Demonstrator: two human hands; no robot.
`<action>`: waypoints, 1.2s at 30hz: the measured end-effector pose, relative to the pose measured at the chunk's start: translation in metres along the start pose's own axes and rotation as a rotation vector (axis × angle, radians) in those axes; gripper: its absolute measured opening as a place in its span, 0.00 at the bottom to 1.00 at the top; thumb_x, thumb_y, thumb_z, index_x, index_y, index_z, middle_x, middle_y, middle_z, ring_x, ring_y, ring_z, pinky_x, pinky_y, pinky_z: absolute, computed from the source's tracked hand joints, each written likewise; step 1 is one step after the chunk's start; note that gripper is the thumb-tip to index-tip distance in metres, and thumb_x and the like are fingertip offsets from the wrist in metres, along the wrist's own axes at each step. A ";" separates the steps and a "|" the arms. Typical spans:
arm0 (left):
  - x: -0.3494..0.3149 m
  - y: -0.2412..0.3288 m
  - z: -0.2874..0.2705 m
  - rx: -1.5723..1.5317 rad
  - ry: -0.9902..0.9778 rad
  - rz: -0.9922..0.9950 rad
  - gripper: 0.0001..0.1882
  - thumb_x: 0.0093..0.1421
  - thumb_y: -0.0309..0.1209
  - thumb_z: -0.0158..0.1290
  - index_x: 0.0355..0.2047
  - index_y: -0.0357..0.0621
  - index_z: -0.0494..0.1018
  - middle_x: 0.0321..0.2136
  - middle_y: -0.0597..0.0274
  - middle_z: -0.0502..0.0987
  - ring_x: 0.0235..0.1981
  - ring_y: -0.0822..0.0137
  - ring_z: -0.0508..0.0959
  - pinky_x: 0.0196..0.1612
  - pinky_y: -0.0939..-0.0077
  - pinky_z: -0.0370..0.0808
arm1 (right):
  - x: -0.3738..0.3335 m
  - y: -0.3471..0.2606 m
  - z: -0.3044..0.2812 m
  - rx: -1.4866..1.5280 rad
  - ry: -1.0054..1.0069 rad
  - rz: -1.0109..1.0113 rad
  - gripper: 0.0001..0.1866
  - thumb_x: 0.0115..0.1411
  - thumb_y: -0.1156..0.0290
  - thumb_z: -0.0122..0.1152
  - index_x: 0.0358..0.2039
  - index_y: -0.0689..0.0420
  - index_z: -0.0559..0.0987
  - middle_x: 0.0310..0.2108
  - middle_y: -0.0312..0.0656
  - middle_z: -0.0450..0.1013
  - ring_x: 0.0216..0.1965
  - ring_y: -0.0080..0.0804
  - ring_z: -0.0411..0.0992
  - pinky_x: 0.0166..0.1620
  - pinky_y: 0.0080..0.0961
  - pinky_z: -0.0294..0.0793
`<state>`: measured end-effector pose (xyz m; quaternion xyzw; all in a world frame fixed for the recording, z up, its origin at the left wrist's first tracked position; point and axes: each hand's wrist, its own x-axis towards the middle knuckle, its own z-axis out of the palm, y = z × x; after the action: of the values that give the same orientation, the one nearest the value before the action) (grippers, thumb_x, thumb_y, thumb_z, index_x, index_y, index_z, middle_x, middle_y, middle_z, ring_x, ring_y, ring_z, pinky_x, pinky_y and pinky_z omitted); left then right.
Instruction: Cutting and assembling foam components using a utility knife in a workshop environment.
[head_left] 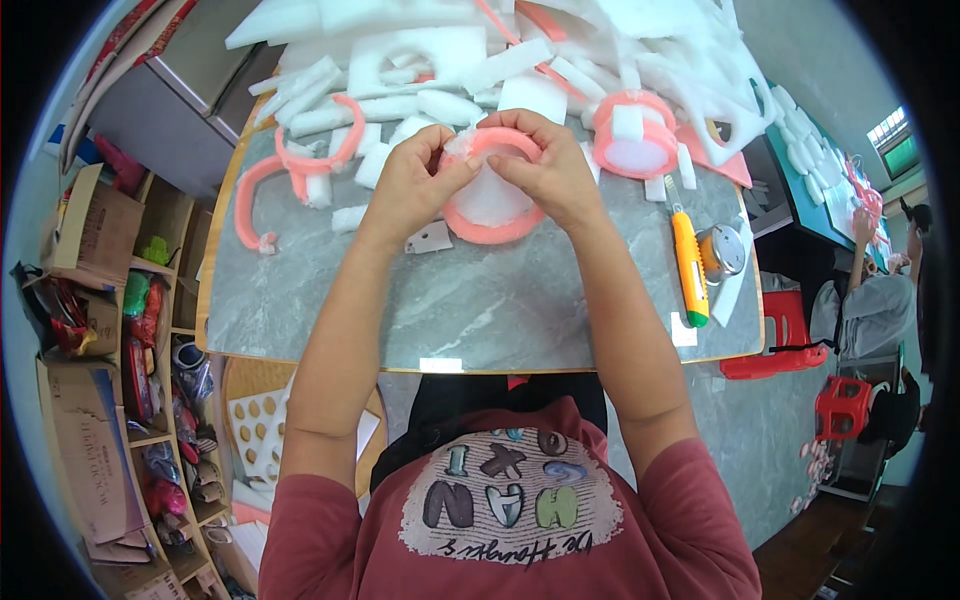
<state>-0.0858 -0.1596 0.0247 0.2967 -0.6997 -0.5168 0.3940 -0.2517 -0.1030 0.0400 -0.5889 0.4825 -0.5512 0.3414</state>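
Pinching now: left hand (425, 175), right hand (547, 168) | grip closed on pink ring (490, 233) | bold lettering (505, 500) across maroon shirt (645, 520) | printed cardboard (88, 450)

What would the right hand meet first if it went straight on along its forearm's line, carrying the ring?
Probably the white foam block just beyond the knuckles of the right hand, which holds the pink ring. Depth is unclear; it might pass over the block.
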 end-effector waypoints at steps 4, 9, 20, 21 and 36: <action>-0.002 0.007 0.001 -0.098 -0.071 -0.029 0.11 0.54 0.35 0.56 0.29 0.40 0.68 0.23 0.72 0.67 0.25 0.82 0.63 0.27 0.85 0.62 | 0.001 0.004 -0.002 0.158 -0.041 0.065 0.17 0.48 0.72 0.62 0.40 0.63 0.75 0.34 0.36 0.74 0.35 0.19 0.70 0.40 0.18 0.71; -0.001 0.003 0.000 -0.170 -0.121 -0.057 0.10 0.56 0.35 0.54 0.29 0.42 0.68 0.24 0.74 0.68 0.25 0.83 0.63 0.27 0.86 0.62 | 0.000 0.000 0.000 0.098 -0.025 0.077 0.15 0.48 0.72 0.62 0.37 0.64 0.76 0.31 0.36 0.74 0.32 0.19 0.69 0.37 0.17 0.70; -0.003 0.000 0.008 0.681 0.105 0.470 0.15 0.44 0.32 0.58 0.25 0.40 0.64 0.20 0.58 0.65 0.19 0.61 0.67 0.21 0.70 0.65 | 0.000 0.004 0.008 -0.064 0.092 0.112 0.11 0.43 0.76 0.55 0.29 0.63 0.78 0.26 0.35 0.74 0.28 0.18 0.68 0.32 0.17 0.69; -0.003 0.000 0.009 0.682 0.104 0.471 0.15 0.44 0.32 0.58 0.25 0.40 0.64 0.20 0.58 0.65 0.19 0.61 0.67 0.21 0.70 0.65 | 0.000 0.005 0.010 -0.092 0.147 0.079 0.11 0.42 0.75 0.55 0.29 0.63 0.78 0.23 0.39 0.74 0.26 0.22 0.70 0.32 0.20 0.70; -0.006 0.010 0.014 -0.722 -0.074 -0.140 0.22 0.63 0.50 0.43 0.36 0.41 0.66 0.29 0.65 0.72 0.26 0.74 0.72 0.30 0.79 0.71 | -0.003 -0.003 0.016 -0.761 0.481 -0.945 0.13 0.37 0.77 0.61 0.28 0.51 0.78 0.32 0.34 0.71 0.38 0.34 0.68 0.44 0.34 0.65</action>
<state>-0.0946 -0.1447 0.0309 0.1668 -0.4643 -0.7664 0.4114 -0.2353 -0.1013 0.0392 -0.6775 0.3958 -0.5492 -0.2877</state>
